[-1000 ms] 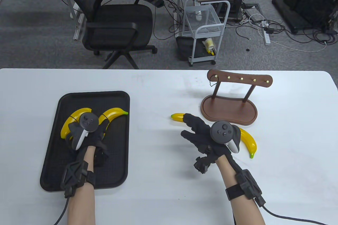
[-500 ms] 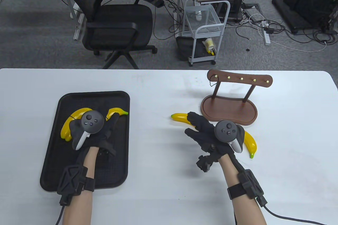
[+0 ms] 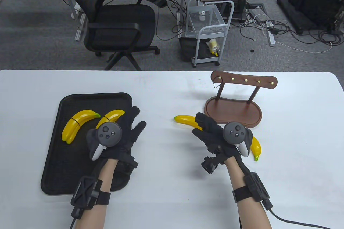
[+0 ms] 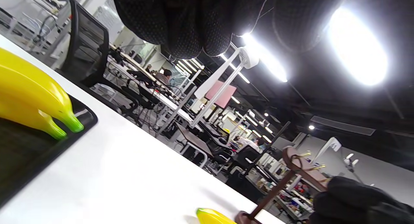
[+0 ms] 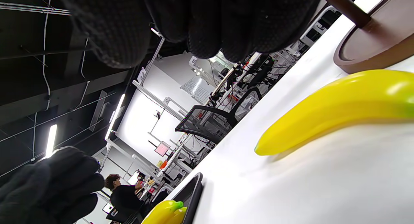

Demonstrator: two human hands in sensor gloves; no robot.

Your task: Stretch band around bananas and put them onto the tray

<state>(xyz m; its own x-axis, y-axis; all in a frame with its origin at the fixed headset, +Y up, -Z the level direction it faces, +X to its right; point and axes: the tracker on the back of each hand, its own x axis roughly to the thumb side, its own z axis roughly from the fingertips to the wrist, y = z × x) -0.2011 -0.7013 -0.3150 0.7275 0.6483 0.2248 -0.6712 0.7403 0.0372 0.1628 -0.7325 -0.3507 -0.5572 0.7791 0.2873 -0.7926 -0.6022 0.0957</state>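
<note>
two yellow bananas (image 3: 76,124) lie side by side on the black tray (image 3: 67,170), with a thin dark band (image 3: 76,120) around their middle, and another one (image 3: 111,117) sits next to them, partly under the left hand (image 3: 118,139). the left hand floats over the right edge of the tray with its fingers straight and spread, holding nothing. on the white table (image 3: 166,186) to the right, one more banana (image 3: 186,119) lies in front of the brown wooden rack (image 3: 233,111). the right hand (image 3: 219,139) floats just above its middle with fingers straight and loose, also holding nothing, and i cannot tell if it touches the fruit. a yellow end with a green tip (image 3: 256,148) sticks out past that hand; whether it is the same banana or a second one, i cannot tell. these bananas look shiny and smooth, so i think they are plastic toys, light and hard, and a bit slippery. they should not squash. the best place to hold one looks like the fat middle, with fingers curled around it, so the curved ends do not swing. the band looks thin and stretchy, so it may snap back if it slides off.
</note>
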